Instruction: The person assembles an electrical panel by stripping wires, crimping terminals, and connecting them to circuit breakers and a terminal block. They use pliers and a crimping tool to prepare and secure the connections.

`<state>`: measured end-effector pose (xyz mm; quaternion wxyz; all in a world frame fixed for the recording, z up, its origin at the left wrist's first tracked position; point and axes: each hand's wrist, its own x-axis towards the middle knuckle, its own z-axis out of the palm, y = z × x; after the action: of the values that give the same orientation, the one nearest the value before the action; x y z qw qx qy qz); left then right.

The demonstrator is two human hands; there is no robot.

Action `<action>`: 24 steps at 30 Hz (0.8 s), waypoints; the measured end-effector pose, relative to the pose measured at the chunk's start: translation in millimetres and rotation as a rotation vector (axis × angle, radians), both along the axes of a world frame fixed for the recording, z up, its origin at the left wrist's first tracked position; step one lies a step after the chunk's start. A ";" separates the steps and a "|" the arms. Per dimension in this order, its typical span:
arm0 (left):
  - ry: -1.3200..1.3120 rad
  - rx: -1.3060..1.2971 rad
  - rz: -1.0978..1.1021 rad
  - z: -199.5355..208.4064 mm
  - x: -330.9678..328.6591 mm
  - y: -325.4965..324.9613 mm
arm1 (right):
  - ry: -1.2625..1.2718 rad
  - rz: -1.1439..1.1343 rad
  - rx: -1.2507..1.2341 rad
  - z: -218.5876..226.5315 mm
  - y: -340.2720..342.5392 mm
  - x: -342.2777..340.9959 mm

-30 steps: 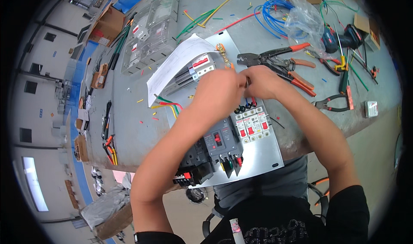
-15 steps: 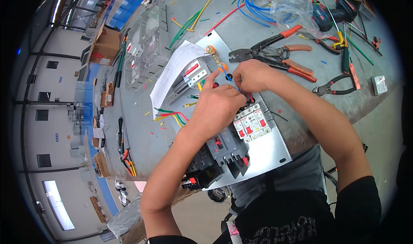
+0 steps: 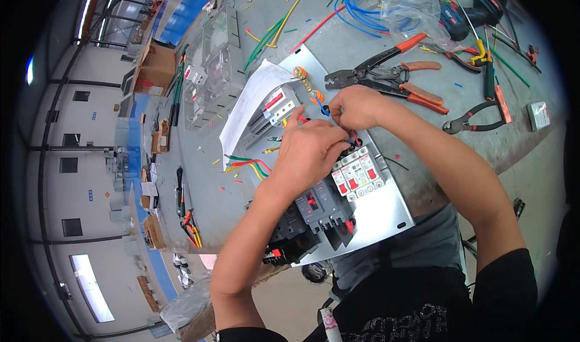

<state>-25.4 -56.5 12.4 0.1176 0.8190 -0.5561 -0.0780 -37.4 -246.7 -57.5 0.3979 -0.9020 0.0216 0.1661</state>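
Both my hands work close together over a metal mounting plate (image 3: 389, 206). My left hand (image 3: 308, 152) is closed, its thumb and fingers pinched just above a row of white miniature circuit breakers (image 3: 357, 173) with red switches. Beside it, my right hand (image 3: 362, 108) has its fingertips pressed together; what either hand grips is hidden. A blue wire (image 3: 319, 102) runs from a brass terminal bar (image 3: 309, 88) with orange insulators toward my fingers. Red wire (image 3: 357, 138) shows beside the breakers. Under my left wrist stands a grey moulded-case breaker (image 3: 317, 206).
Paper sheets (image 3: 252, 94) lean over a white switch (image 3: 279, 105). Crimping pliers (image 3: 368, 76), cutters (image 3: 477, 120), a cordless drill (image 3: 468, 16) and a blue wire coil (image 3: 359, 10) lie on the bench. Clear plastic enclosures (image 3: 214, 70) stand at the left.
The whole view has shifted slightly, so bench and plate appear a little further right. My hands stay together at nearly the same spot on the plate.
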 end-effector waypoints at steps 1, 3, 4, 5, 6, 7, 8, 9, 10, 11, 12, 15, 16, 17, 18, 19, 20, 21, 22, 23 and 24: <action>-0.146 -0.015 0.005 5.8 -6.9 0.2 | -0.002 0.000 0.004 0.7 0.8 -0.8; -0.438 -0.050 0.005 25.7 -23.6 -4.8 | -0.026 0.003 0.012 1.8 0.4 -4.0; -0.349 -0.037 0.081 34.0 -30.5 -8.2 | -0.037 0.005 0.015 1.7 -0.4 -5.0; -0.260 -0.023 0.162 42.1 -38.8 -10.1 | -0.028 0.000 0.008 1.3 -1.2 -5.2; -0.171 -0.010 0.243 46.1 -43.9 -11.7 | -0.019 -0.005 0.001 -0.1 -3.9 -4.2; -0.021 0.038 0.259 41.4 -40.9 -12.9 | -0.008 -0.012 -0.007 -2.3 -6.1 -4.5; 0.114 0.088 0.297 35.8 -32.9 -9.6 | -0.014 0.000 -0.005 -2.2 -2.5 -3.3; 0.249 0.134 0.328 29.3 -22.9 -7.4 | -0.020 0.004 -0.004 -4.0 -1.9 -2.8; 0.278 0.193 0.365 20.5 -12.3 -6.1 | -0.021 -0.002 -0.004 -5.5 -2.3 -2.3; 0.407 0.183 0.447 13.0 -7.3 -3.0 | -0.043 0.004 -0.001 -4.4 -0.6 -2.1; 0.543 0.171 0.524 5.0 -4.0 -1.9 | -0.057 0.006 0.002 -5.4 0.8 -3.5; 0.792 0.151 0.677 -3.2 -8.1 -8.2 | -0.101 -0.015 0.013 -8.6 1.2 -5.6; 0.848 0.146 0.716 -3.4 -9.4 -10.4 | -0.116 -0.026 0.018 -9.5 0.7 -5.7; 0.868 0.149 0.727 -1.4 -9.7 -12.7 | -0.095 -0.015 0.011 -8.6 -1.0 -6.0; 0.887 0.152 0.739 1.4 -9.9 -15.4 | -0.075 -0.005 0.005 -7.8 -3.3 -6.2; 0.906 0.155 0.750 3.6 -9.4 -17.6 | -0.055 0.006 -0.001 -6.8 -5.4 -6.1; 0.884 0.168 0.739 -0.5 -7.6 -16.6 | -0.057 -0.001 -0.006 -7.0 -4.4 -6.0; 0.862 0.181 0.729 -8.1 -4.2 -16.0 | -0.060 -0.007 -0.010 -7.1 -3.2 -5.9; 0.840 0.194 0.718 -13.6 -3.1 -16.1 | -0.063 -0.014 -0.015 -7.2 -2.1 -5.7; 0.844 0.179 0.746 -17.7 -5.0 -17.7 | -0.090 -0.024 0.001 -8.2 -1.7 -6.6; 0.849 0.164 0.775 -21.9 -7.6 -19.4 | -0.116 -0.033 0.017 -9.4 -1.6 -8.3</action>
<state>-33.1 -76.0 -9.5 0.2863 0.8663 -0.1121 -0.3937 -45.7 -248.3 -66.9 0.4087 -0.9063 0.0121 0.1070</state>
